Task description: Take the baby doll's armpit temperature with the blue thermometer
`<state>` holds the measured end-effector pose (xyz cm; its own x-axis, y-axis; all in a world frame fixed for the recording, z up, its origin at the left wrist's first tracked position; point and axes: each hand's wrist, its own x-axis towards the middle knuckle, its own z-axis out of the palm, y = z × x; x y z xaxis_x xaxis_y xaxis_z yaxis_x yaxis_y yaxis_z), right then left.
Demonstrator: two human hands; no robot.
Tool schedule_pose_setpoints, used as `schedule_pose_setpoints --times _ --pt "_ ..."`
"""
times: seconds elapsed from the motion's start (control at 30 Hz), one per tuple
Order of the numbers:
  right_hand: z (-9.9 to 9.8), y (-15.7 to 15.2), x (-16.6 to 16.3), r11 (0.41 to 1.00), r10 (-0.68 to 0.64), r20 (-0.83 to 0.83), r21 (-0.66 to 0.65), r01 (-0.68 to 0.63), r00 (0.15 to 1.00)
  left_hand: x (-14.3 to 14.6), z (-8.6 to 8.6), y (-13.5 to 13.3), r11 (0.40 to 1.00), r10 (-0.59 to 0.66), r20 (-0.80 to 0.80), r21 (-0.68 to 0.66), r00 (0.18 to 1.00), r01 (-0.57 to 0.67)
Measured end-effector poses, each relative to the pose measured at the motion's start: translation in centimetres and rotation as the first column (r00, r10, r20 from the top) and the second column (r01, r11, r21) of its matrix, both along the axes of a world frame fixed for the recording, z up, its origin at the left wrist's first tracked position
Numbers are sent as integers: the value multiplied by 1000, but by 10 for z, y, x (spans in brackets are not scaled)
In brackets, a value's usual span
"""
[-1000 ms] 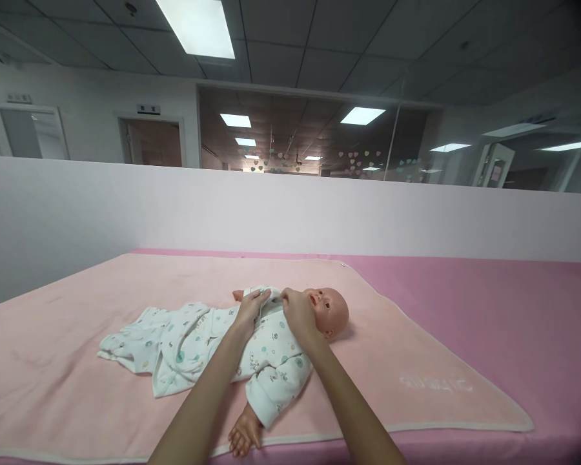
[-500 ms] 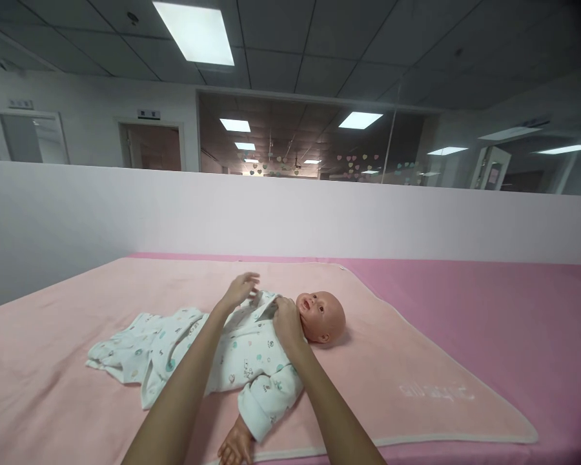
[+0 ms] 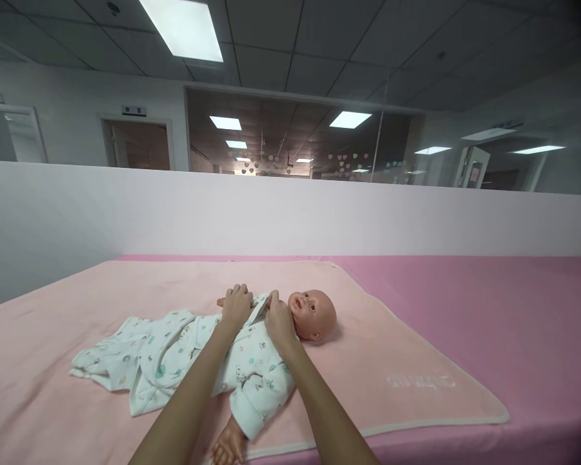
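Observation:
A baby doll (image 3: 314,313) lies on its back with its head to the right. It wears a white baby outfit (image 3: 252,352) with small green prints, its lower part spread flat to the left. My left hand (image 3: 237,305) is on the far side of the doll's chest, fingers curled over the cloth near the far sleeve. At the collar, my right hand (image 3: 279,318) pinches the front edge of the outfit just below the chin. Between my hands a folded edge of cloth stands up. The doll's near hand (image 3: 228,444) pokes out of its sleeve toward me.
Under the doll lies a peach blanket (image 3: 368,361) with a pale border, spread over a pink padded surface (image 3: 465,310). A white low wall (image 3: 290,213) runs along the back. Beyond it are windows and a doorway (image 3: 140,145).
My left hand has come down from above the chest onto the far side of the outfit. The right hand stays at the collar. The view has shifted slightly to the right.

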<state>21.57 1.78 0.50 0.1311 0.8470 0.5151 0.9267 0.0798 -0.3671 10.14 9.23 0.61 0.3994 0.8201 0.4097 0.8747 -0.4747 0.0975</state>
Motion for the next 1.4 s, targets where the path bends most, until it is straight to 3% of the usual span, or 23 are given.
schedule_pose_setpoints --times 0.1,0.27,0.43,0.53,0.63,0.73,0.8,0.93,1.1,1.4 --pt "5 -5 1 999 48 109 6 -49 993 -3 2 -5 1000 -3 27 -11 1000 3" --pt "8 -23 -2 997 58 317 -62 -40 947 -8 -1 -11 981 61 56 -186 997 -50" --pt "5 -52 0 1000 7 331 -30 3 944 -13 0 -19 970 16 148 -244 989 21" --pt "18 -57 22 995 95 195 21 -101 976 -16 1 -21 958 -35 182 -275 983 85" --pt "43 -47 62 978 177 -138 133 -159 974 -19 0 -20 946 -11 166 -317 986 63" --pt "61 -29 103 990 142 -502 69 -124 853 -20 -1 -18 939 -19 165 -336 986 75" --pt "62 -19 121 985 121 -631 -19 -172 766 -21 -1 -17 936 -26 173 -342 985 84" --pt "45 -13 137 952 165 -706 -70 -299 689 -20 -1 -19 939 -21 209 -333 978 91" --pt "31 -20 147 824 328 -858 54 -565 396 -20 -1 -22 948 -63 298 -281 952 151" --pt "23 -18 147 866 267 -866 22 -500 424 -20 -2 -21 947 -55 313 -285 948 149"
